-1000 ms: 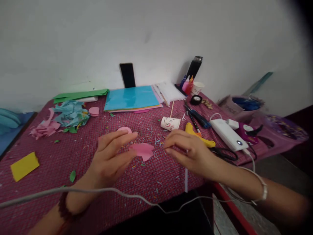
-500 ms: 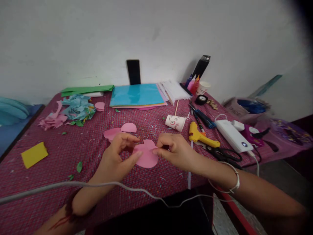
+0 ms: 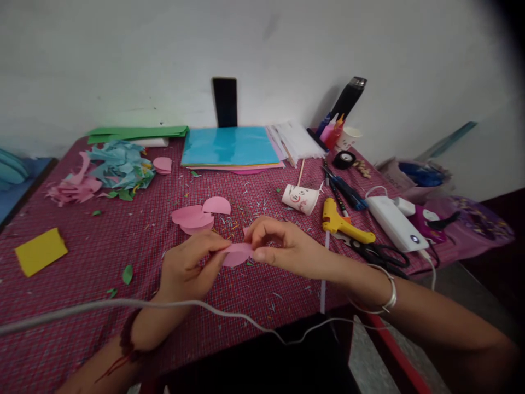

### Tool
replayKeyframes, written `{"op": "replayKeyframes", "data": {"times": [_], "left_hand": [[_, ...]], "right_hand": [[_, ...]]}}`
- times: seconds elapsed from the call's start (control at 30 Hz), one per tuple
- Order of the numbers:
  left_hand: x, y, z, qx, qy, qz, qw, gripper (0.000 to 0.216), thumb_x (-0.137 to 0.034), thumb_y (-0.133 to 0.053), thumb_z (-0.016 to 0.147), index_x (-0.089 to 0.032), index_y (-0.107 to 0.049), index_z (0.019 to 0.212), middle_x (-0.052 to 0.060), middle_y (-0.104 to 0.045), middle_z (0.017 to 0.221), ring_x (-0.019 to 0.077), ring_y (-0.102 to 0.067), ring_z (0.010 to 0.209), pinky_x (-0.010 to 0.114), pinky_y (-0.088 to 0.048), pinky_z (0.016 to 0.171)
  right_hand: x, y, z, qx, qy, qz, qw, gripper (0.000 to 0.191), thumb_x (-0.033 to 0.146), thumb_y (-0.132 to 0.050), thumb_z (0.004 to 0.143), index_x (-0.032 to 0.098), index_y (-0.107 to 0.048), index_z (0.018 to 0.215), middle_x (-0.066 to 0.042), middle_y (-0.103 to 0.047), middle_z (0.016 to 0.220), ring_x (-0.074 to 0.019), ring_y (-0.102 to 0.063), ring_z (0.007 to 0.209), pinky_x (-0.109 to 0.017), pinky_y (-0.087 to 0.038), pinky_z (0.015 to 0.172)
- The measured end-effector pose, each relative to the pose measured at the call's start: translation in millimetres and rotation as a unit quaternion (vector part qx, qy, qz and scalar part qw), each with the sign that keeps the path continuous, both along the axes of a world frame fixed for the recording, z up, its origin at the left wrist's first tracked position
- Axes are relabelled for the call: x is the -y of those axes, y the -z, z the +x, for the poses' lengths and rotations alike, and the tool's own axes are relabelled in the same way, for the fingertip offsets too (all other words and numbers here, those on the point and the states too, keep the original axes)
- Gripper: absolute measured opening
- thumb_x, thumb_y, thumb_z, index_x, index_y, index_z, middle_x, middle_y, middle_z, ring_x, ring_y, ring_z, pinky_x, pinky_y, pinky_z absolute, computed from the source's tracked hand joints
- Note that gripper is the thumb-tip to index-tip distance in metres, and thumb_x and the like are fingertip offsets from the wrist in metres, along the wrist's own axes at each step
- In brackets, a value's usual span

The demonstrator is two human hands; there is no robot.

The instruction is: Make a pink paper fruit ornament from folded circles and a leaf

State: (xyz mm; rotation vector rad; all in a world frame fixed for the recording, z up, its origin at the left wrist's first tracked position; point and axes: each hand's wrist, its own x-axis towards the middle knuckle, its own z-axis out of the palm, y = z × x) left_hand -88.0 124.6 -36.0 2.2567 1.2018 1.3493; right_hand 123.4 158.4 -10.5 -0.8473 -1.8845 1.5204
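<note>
Left hand (image 3: 191,268) and right hand (image 3: 287,246) pinch pink paper (image 3: 237,258), fold seemingly unfinished; pink pieces (image 3: 192,216) already cut, loose on desk (image 3: 123,235).

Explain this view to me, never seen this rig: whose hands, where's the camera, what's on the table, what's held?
There's no machine: these are a person's bare hands, seen by one camera worn on their head, facing forward and down. The left hand and right hand hold a pink paper piece between their fingertips. More pink pieces lie just beyond, on a checked tablecloth. To the right are a yellow glue gun, scissors and a paper cup on its side. Coloured sheets and a phone sit by the wall.
</note>
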Motion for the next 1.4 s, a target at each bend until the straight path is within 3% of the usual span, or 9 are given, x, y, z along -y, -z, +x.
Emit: {"op": "replayKeyframes", "data": {"times": [0.17, 0.5, 0.73, 0.9, 1.0, 1.07, 1.17, 1.3, 1.4], "left_hand": [[0, 2.3, -3, -0.035, -0.009, 0.033, 0.999, 0.014, -0.007, -0.056, 0.081, -0.019, -0.062, 0.086, 0.001, -0.069, 0.077, 0.0117, -0.066, 0.072, 0.022, -0.052, 0.064], [4, 3.3, 3, -0.012, 0.031, -0.067, 0.997, 0.014, -0.006, -0.054, 0.076, -0.018, -0.062, 0.078, -0.001, -0.064, 0.068, 0.01, -0.059, 0.059, 0.021, -0.045, 0.052], [5, 7.5, 5, 0.001, 0.019, -0.083, 0.996, 0.017, -0.005, -0.055, 0.074, -0.019, -0.061, 0.082, -0.001, -0.065, 0.073, 0.0106, -0.061, 0.065, 0.022, -0.046, 0.058], [4, 18.6, 4, 0.096, -0.045, -0.165, 0.981, 0.027, -0.01, -0.057, 0.075, -0.021, -0.059, 0.1, -0.001, -0.064, 0.079, 0.0121, -0.062, 0.07, 0.025, -0.049, 0.064], [2, 20.2, 2, 0.097, -0.074, -0.18, 0.976, 0.02, -0.012, -0.056, 0.073, -0.021, -0.061, 0.091, -0.001, -0.062, 0.075, 0.0131, -0.06, 0.067, 0.027, -0.047, 0.062], [0, 17.9, 1, 0.082, -0.07, -0.172, 0.979, 0.014, -0.012, -0.054, 0.073, -0.02, -0.063, 0.08, -0.001, -0.063, 0.073, 0.0132, -0.059, 0.066, 0.026, -0.046, 0.061], [0, 12.6, 1, 0.098, -0.054, -0.215, 0.97, 0.013, -0.015, -0.053, 0.077, -0.019, -0.065, 0.078, -0.002, -0.063, 0.068, 0.0117, -0.056, 0.06, 0.023, -0.043, 0.054], [0, 9.2, 2, 0.138, -0.023, -0.295, 0.945, 0.01, -0.022, -0.055, 0.079, -0.018, -0.064, 0.075, -0.003, -0.059, 0.061, 0.0097, -0.051, 0.054, 0.02, -0.041, 0.049], [0, 13.0, 3, 0.166, 0.009, -0.343, 0.925, 0.012, -0.024, -0.058, 0.079, -0.017, -0.061, 0.07, -0.005, -0.051, 0.055, 0.0076, -0.045, 0.048, 0.018, -0.036, 0.044]], "right_hand": [[-2, 6.2, -6, 0.009, -0.014, -0.007, 1.0, 0.019, 0.027, -0.071, 0.076, 0.018, -0.055, 0.075, -0.001, -0.054, 0.085, -0.0154, -0.053, 0.085, -0.03, -0.042, 0.073], [5, 9.7, -11, 0.054, 0.008, 0.053, 0.997, 0.007, 0.014, -0.064, 0.08, 0.017, -0.058, 0.081, 0.001, -0.058, 0.08, -0.0119, -0.055, 0.074, -0.028, -0.045, 0.069], [3, 18.3, -12, 0.076, 0.014, 0.094, 0.993, 0.011, 0.009, -0.062, 0.079, 0.018, -0.059, 0.082, 0.001, -0.057, 0.08, -0.0115, -0.055, 0.073, -0.026, -0.045, 0.067], [5, -3.2, -2, 0.034, 0.035, 0.188, 0.981, 0.014, 0.008, -0.057, 0.084, 0.017, -0.062, 0.094, -0.003, -0.06, 0.09, -0.0143, -0.056, 0.088, -0.032, -0.044, 0.08], [15, -20.4, 4, -0.003, -0.019, 0.138, 0.99, 0.01, 0.015, -0.057, 0.089, 0.018, -0.06, 0.079, 0.001, -0.059, 0.074, -0.0105, -0.055, 0.07, -0.025, -0.044, 0.066], [20, -24.2, 5, 0.018, -0.03, 0.107, 0.994, 0.02, 0.021, -0.061, 0.088, 0.019, -0.054, 0.069, 0.004, -0.054, 0.065, -0.0089, -0.051, 0.06, -0.023, -0.04, 0.057], [19, -17.2, 2, 0.087, -0.005, 0.13, 0.988, 0.02, 0.026, -0.064, 0.086, 0.019, -0.052, 0.072, 0.003, -0.054, 0.069, -0.0104, -0.051, 0.064, -0.024, -0.041, 0.061], [8, -0.3, -8, 0.159, 0.009, 0.181, 0.971, 0.024, 0.027, -0.068, 0.08, 0.019, -0.056, 0.1, -0.004, -0.059, 0.095, -0.0158, -0.054, 0.083, -0.03, -0.043, 0.074], [-2, 10.8, -15, 0.149, 0.016, 0.122, 0.981, 0.005, 0.022, -0.059, 0.084, 0.018, -0.057, 0.082, 0.001, -0.054, 0.074, -0.0117, -0.049, 0.066, -0.026, -0.038, 0.062]]}}
